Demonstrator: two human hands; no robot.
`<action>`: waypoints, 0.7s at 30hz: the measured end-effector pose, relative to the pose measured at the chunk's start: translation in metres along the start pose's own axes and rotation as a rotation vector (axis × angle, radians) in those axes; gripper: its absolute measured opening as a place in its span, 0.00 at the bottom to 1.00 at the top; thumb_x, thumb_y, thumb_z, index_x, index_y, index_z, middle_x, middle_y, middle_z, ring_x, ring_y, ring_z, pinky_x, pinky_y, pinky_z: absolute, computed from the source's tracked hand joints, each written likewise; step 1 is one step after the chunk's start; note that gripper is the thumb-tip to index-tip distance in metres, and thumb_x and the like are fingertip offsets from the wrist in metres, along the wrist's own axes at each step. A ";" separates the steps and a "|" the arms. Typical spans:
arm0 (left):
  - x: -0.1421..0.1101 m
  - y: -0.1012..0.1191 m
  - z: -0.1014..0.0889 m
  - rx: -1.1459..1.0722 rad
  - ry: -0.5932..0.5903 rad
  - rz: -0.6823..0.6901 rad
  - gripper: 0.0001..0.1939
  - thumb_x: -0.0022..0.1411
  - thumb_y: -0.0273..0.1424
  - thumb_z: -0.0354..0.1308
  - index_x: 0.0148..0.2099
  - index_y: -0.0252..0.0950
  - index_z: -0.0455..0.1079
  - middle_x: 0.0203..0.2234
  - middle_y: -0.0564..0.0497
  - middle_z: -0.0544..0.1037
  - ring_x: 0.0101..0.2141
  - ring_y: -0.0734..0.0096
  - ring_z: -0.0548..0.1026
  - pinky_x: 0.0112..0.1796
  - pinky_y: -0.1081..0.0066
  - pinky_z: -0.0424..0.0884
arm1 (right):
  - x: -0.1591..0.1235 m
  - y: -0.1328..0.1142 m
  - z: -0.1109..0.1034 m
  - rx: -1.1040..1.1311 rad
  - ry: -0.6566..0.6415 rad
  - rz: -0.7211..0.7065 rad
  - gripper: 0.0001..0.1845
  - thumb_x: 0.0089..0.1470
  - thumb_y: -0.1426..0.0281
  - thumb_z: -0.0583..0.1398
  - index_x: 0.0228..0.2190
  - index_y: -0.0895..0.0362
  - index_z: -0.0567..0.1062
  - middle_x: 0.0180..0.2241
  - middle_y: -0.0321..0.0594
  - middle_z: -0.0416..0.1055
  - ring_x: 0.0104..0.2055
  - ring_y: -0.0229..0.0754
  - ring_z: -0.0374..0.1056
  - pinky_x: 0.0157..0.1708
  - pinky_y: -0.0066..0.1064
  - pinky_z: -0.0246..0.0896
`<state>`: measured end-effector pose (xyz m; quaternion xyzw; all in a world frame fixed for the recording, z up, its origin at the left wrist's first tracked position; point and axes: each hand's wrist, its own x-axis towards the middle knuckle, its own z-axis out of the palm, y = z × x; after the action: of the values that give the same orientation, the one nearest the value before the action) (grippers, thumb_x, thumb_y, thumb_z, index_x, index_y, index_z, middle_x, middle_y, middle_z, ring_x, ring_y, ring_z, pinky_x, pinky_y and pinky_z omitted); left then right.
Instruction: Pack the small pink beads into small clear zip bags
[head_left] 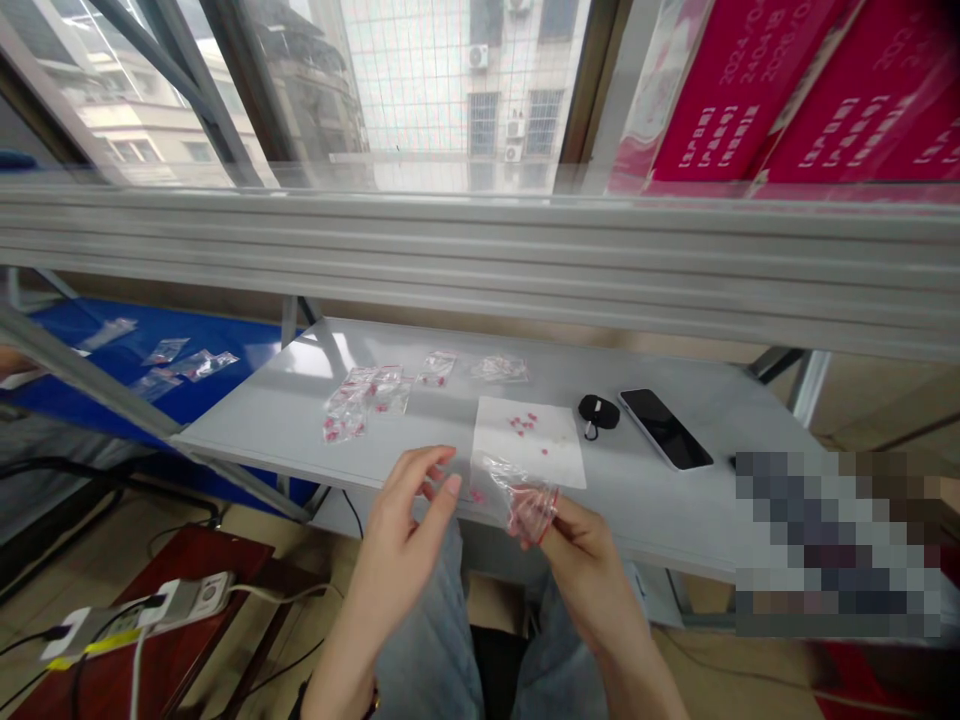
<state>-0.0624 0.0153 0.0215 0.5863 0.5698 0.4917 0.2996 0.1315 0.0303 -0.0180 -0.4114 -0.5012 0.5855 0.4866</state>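
Note:
My right hand [585,555] pinches a clear zip bag [517,495] by its red-edged opening, above the front edge of the grey table [420,465]. Small red pieces seem to show through the plastic, though glare blurs them. To its left, my left hand [412,525] is open, thumb and fingers apart and curved, with nothing visible in it. Just beyond the bag lies a white sheet of paper [495,425] carrying several small red pieces [523,424]. Farther left are several clear bags [349,405] with red pieces inside, and another bag [501,370] rests behind the paper.
Right of the paper are a black pouch-like item [598,411] and a phone [666,430]. A metal beam [480,265] crosses above the table, with pink boxes [750,100] over it. At left, more bags [199,365] lie on a blue surface, and a power strip [180,600] sits on a red stool.

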 end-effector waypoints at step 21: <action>0.062 -0.041 0.071 -0.521 -0.004 -0.271 0.19 0.66 0.45 0.56 0.29 0.38 0.62 0.14 0.61 0.60 0.16 0.79 0.57 0.18 0.79 0.53 | 0.060 -0.002 -0.032 0.298 -0.095 0.097 0.15 0.56 0.65 0.64 0.44 0.57 0.82 0.42 0.45 0.75 0.37 0.43 0.68 0.33 0.31 0.60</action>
<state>-0.0207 0.0974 -0.0255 0.4091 0.4969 0.5759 0.5041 0.1519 0.0949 -0.0207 -0.3301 -0.4111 0.6949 0.4890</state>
